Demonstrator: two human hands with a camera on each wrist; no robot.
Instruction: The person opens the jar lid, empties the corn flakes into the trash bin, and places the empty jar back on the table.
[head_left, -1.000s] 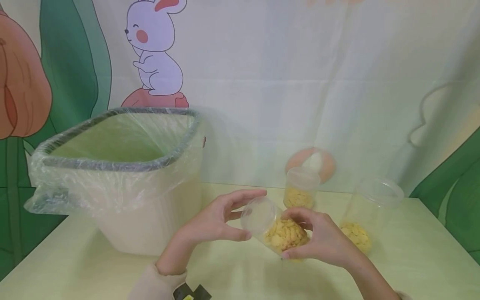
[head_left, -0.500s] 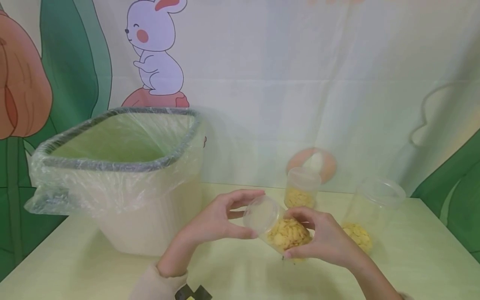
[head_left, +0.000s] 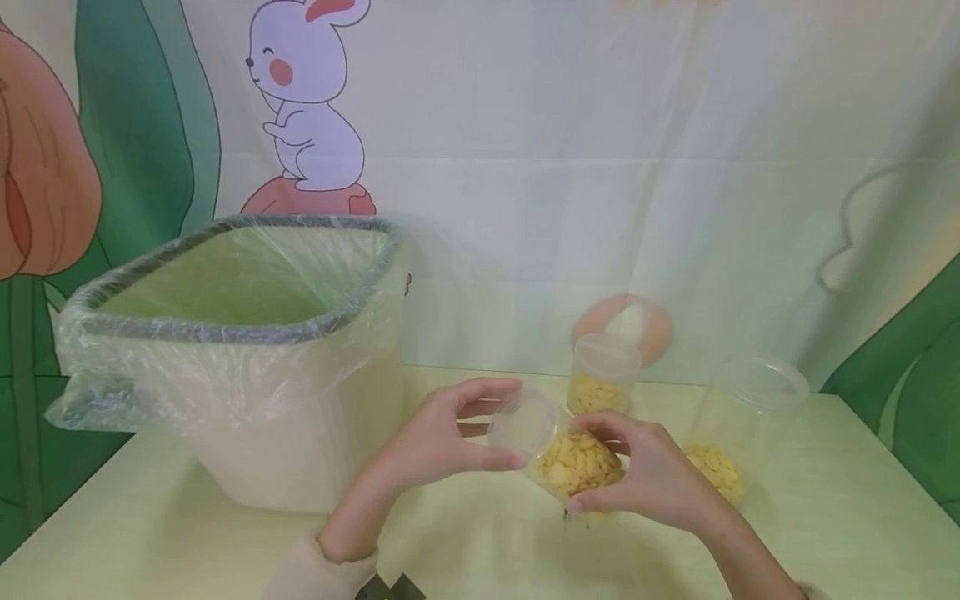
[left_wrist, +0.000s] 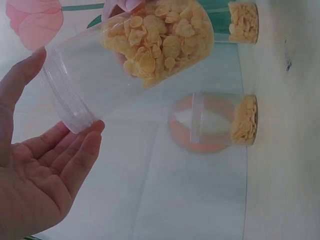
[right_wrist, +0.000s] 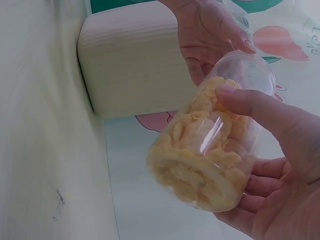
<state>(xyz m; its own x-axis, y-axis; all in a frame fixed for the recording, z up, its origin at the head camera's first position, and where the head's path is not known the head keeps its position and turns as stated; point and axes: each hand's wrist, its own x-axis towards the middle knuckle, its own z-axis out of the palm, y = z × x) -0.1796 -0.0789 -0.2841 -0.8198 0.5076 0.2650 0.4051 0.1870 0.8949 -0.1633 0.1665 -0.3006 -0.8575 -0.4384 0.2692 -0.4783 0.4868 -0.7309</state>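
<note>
A clear plastic jar (head_left: 576, 463), partly filled with yellow cornflake-like flakes (left_wrist: 167, 42), is held tilted above the table, its top toward the left. My right hand (head_left: 637, 473) grips the lower body, thumb on the near side and fingers round the far side. At the other end, my left hand (head_left: 442, 433) pinches the clear lid (left_wrist: 67, 95) between thumb and fingertips, its palm standing away from the plastic. In the right wrist view, the flakes press against the jar's base (right_wrist: 195, 180).
A pale bin (head_left: 292, 442) with a grey rim and clear plastic liner stands to the left. A smaller-looking jar of flakes (head_left: 600, 392) is behind my hands, and a taller open-looking jar (head_left: 750, 417) stands right. A printed curtain (head_left: 510, 208) hangs behind the table (head_left: 465, 550).
The jar stays between both hands in nearly the same tilted pose. My left thumb has shifted slightly right and up along the lid; the other jars and bin stay put.
</note>
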